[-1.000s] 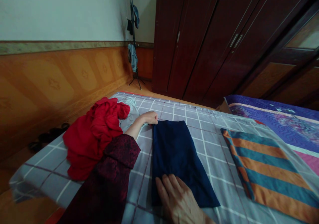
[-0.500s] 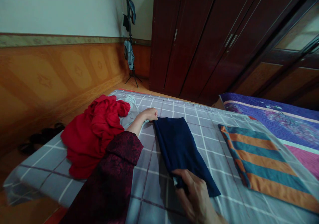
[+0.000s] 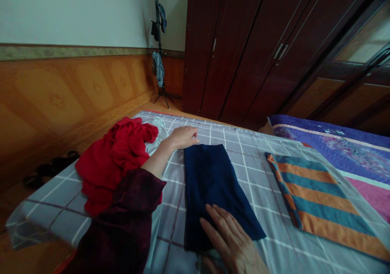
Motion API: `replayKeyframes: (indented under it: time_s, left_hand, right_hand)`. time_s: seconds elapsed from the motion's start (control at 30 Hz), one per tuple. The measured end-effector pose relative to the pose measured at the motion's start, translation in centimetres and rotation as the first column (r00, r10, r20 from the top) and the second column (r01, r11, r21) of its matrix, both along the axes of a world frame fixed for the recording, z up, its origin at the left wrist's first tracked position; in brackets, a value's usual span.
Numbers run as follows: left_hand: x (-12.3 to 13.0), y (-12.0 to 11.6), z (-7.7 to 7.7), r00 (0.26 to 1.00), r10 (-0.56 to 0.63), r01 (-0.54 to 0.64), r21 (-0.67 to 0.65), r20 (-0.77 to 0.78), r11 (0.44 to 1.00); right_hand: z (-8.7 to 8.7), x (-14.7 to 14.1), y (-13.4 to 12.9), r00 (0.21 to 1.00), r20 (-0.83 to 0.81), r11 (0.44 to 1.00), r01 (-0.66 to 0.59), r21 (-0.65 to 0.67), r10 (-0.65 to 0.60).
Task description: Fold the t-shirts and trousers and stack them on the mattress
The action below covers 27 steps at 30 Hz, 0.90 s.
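Note:
A navy blue garment [image 3: 210,180], folded into a long narrow shape, lies flat on the checked grey bedsheet [image 3: 170,221]. I cannot tell which kind of garment it is. My right hand [image 3: 233,241] rests on its near end, palm down with fingers stretched out and a little apart. At the far left corner my left hand [image 3: 185,137] hovers by the edge, its fingers bent but parted, gripping no cloth. To the left is a crumpled red cloth [image 3: 114,156], beside my left sleeve. A folded orange and teal striped garment [image 3: 319,201] lies to the right.
A pale cloth [image 3: 157,135] sits partly behind the red heap. Beyond the bed are a coat rack [image 3: 159,42] and a dark red wardrobe [image 3: 240,50]. A purple patterned bedspread [image 3: 323,138] is at the right, dark shoes [image 3: 51,166] on the floor at left.
My right hand has let go of the navy garment's near left edge and lies flat on it. That edge now lies further left. My left hand has loosened from the far corner.

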<state>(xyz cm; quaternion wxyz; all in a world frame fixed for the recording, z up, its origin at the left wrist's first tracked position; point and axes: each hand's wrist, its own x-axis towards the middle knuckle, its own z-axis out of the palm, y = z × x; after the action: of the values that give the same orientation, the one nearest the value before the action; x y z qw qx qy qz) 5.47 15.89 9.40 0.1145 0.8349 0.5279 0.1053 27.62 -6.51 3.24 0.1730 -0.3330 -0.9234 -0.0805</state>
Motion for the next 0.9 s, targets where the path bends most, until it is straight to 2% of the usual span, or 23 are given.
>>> replayKeyframes:
  time_s: [0.07,0.13,0.23,0.3,0.37,0.4,0.5,0.6,0.73,0.8,0.9]
  left_hand:
    - [0.8,-3.4,0.5,0.993,-0.115,0.115,-0.003,-0.037,0.993]
    - [1.6,-7.1,-0.6,0.973,-0.22,0.219,-0.031,-0.069,0.975]
    - [2.2,-11.9,-4.2,0.962,-0.273,0.272,-0.07,-0.006,0.96]
    - [1.8,-13.8,-6.6,0.954,-0.3,0.295,-0.155,-0.012,0.943]
    - [1.1,-14.6,-8.0,0.961,-0.275,0.26,-0.221,-0.04,0.94]
    - [0.7,-14.7,-8.2,0.967,-0.247,0.227,-0.239,-0.057,0.944]
    - [0.3,-14.3,-7.5,0.979,-0.184,0.157,-0.256,-0.086,0.954]
    - [1.6,-13.9,-6.6,0.966,-0.253,0.238,-0.209,-0.047,0.948]
    - [3.5,-14.1,-7.2,0.919,-0.395,0.391,-0.189,0.022,0.901]
    - [3.6,-14.4,-7.4,0.917,-0.397,0.394,-0.235,0.036,0.888]
    - [3.7,-15.0,-7.0,0.929,-0.368,0.36,-0.305,0.03,0.882]
  right_hand:
    - [0.4,1.9,0.3,0.997,-0.016,0.997,0.073,-0.015,-0.074]
    - [0.1,3.8,1.1,0.99,-0.038,0.991,0.134,-0.03,-0.135]
    - [-1.5,6.2,2.8,0.981,-0.04,0.979,0.188,-0.083,-0.192]
    - [-3.0,7.3,3.8,0.981,-0.007,0.975,0.192,-0.115,-0.194]
    - [-4.2,7.9,4.3,0.982,0.021,0.975,0.188,-0.122,-0.187]
    - [-4.6,8.0,4.4,0.982,0.025,0.975,0.191,-0.117,-0.19]
    - [-4.9,7.6,4.0,0.976,0.014,0.972,0.217,-0.094,-0.216]
    - [-4.2,6.4,3.6,0.98,0.006,0.977,0.201,-0.068,-0.201]
    - [-4.0,5.9,3.3,0.993,0.037,0.992,0.115,-0.042,-0.114]
    - [-4.3,6.5,3.2,0.989,0.051,0.989,0.142,-0.033,-0.14]
    - [-4.6,7.5,3.0,0.975,0.049,0.975,0.22,-0.035,-0.218]
